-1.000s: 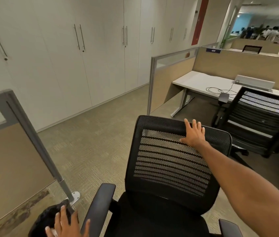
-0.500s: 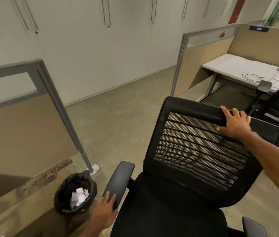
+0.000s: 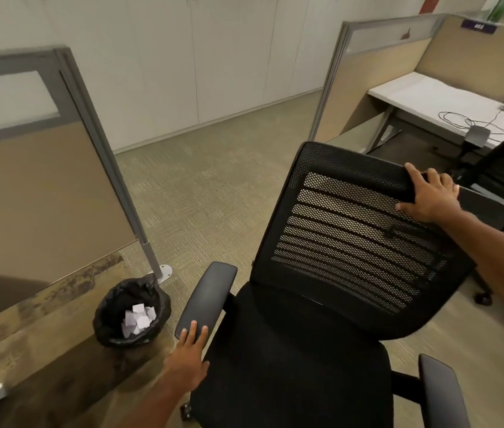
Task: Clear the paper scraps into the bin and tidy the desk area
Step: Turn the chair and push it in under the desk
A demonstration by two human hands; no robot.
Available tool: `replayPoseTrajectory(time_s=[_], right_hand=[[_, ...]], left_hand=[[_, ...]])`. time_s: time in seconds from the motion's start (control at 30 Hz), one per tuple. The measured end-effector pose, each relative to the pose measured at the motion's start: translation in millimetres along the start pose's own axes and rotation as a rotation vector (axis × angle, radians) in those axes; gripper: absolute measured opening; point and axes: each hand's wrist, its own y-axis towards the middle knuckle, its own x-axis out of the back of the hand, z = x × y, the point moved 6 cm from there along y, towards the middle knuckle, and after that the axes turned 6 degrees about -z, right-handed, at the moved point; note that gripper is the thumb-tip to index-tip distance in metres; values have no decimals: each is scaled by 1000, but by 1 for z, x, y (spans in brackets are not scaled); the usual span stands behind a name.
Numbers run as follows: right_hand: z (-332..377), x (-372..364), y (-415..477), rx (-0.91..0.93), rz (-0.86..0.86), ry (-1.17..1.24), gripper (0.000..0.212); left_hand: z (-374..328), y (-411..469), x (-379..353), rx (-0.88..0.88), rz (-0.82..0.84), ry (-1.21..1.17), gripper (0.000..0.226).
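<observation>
1. black mesh-back office chair (image 3: 330, 304) stands on the carpet in the aisle, seat toward the camera, backrest tilted away to the right.
2. right hand (image 3: 431, 197) lies over the top edge of the backrest – fingers curled over the rim, thumb pressed on the mesh front; it grips the chair.
3. left hand (image 3: 190, 356) rests on the near end of the chair's left armrest (image 3: 207, 299); fingers lie flat and spread on the pad, thumb against the seat edge – laid on it rather than clenched around it.
4. small round bin (image 3: 131, 313) with a black liner stands on the floor just left of that armrest, near the foot of a grey-framed partition (image 3: 44, 168).
5. white paper scraps (image 3: 138, 318) lie inside the bin, in a loose heap at the bottom.
6. a second desk (image 3: 448, 103) stands at upper right, with a tangled cable (image 3: 466, 120) on top.
7. white cabinet doors (image 3: 198, 57) line the far wall.
</observation>
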Motion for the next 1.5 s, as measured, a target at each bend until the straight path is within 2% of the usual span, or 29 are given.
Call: replayPoseTrajectory(time_s=[0.23, 0.57, 0.73, 1.07, 1.3, 1.4, 1.5], right_hand=[[-2, 4, -23, 2, 22, -49, 95], [-38, -3, -35, -117, 73, -111, 97], [-51, -7, -43, -147, 74, -112, 99], [-53, 0, -49, -128, 127, -168, 102], [-56, 5, -30, -13, 105, -284, 98], [-60, 4, -14, 123, 95, -262, 102], [-57, 10, -9, 271, 51, -246, 94]], left_hand=[[23, 5, 7, -42, 87, 26, 88], [22, 33, 18, -60, 101, 152, 100], [23, 38, 27, -62, 101, 176, 98], [11, 17, 23, 52, 25, 129, 97], [-47, -25, 4, 107, -197, -48, 81], [-82, -45, -2, 169, -265, -168, 74], [-125, -63, -10, 226, -305, -255, 67]])
